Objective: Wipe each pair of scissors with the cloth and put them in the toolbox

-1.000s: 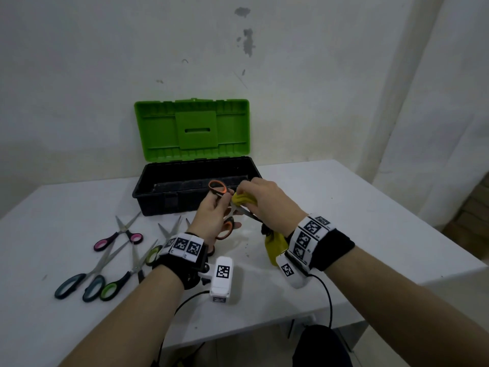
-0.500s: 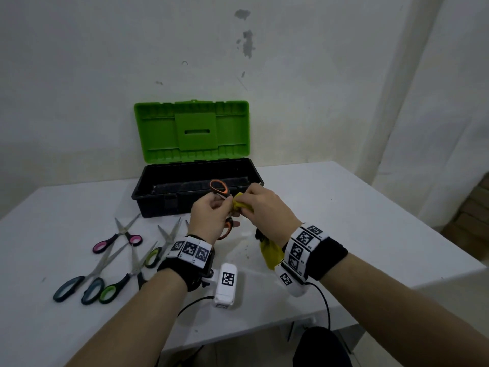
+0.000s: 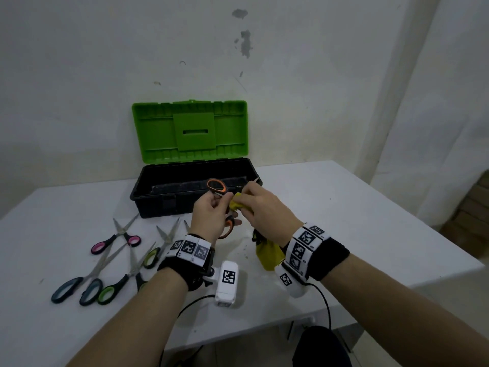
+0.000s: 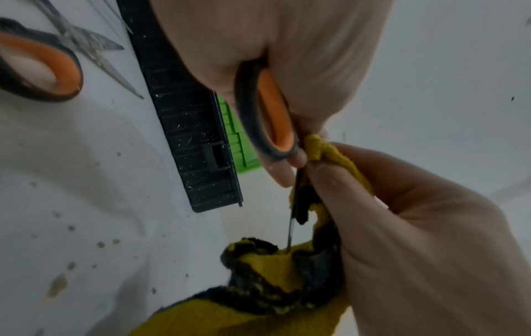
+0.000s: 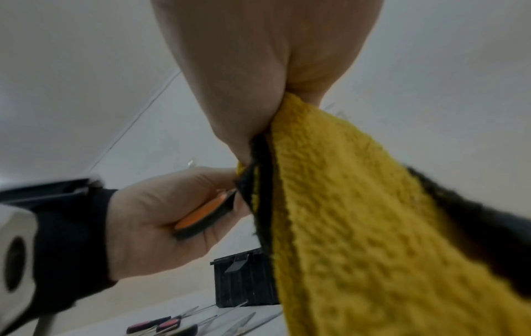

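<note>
While the left hand [image 3: 211, 211] grips the orange-handled scissors [image 3: 217, 187] by their handles, fingers curled round one loop, the right hand [image 3: 260, 207] pinches the yellow cloth [image 3: 267, 254] closed around the blades, thumb and fingers curled on the fabric. Both hands are raised above the white bench [image 3: 344, 221], just in front of the open toolbox [image 3: 148, 193]. The cloth's loose end, yellow with a dark edge, hangs below the right hand, and in the left wrist view a thin strip of blade [image 4: 290, 229] shows between its folds. A blade tip pokes out past the right hand's knuckles toward the toolbox. The toolbox has a black base and a green lid [image 3: 189, 131] standing upright against the wall. On the bench to the left lie four more pairs: pink-handled scissors [image 3: 116, 238], blue-grey-handled scissors [image 3: 76, 287], green-handled scissors [image 3: 111, 291] and a second green-handled pair [image 3: 154, 254] close to the left wrist. Blades of these cross one another
</note>
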`<state>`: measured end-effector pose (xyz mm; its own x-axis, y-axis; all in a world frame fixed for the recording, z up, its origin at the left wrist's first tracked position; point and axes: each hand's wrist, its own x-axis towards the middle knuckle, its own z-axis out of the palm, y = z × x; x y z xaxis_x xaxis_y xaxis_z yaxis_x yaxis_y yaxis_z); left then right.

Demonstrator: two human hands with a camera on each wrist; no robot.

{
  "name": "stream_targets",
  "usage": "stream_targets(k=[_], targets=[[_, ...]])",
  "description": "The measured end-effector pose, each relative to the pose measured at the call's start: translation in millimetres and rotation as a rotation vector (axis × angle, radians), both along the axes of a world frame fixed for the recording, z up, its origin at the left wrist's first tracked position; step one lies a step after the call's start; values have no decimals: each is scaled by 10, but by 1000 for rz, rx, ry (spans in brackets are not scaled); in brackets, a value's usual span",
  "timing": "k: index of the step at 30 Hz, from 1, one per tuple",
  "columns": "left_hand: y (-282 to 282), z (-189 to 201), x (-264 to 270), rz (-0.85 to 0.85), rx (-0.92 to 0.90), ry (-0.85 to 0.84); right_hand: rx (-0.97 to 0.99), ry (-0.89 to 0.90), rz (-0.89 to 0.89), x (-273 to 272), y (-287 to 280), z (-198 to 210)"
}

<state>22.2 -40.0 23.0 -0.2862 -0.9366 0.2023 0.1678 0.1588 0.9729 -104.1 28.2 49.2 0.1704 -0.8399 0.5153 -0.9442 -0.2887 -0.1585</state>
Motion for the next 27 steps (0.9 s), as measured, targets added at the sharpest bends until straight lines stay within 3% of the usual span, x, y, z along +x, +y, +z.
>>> stream_targets(k=[6, 12, 17, 20, 23, 27], targets=[[-21, -26, 34, -1, -41, -71, -41, -192, -244, -254, -86, 128], [-2, -32, 12, -41, -83, -114, 70, -16, -64, -69, 7, 104], [-13, -70, 48, -18, -68, -137, -16, -205, -223, -339, -54, 114], [-55, -64, 39, 4, 14, -67, -99, -199, -72, -309, 29, 76], [-58, -50, 10, -16, 76, 2, -62, -118, 71, -221, 55, 8], [-9, -40, -20, -48, 100, 33, -71, -129, 26, -253, -2, 2]])
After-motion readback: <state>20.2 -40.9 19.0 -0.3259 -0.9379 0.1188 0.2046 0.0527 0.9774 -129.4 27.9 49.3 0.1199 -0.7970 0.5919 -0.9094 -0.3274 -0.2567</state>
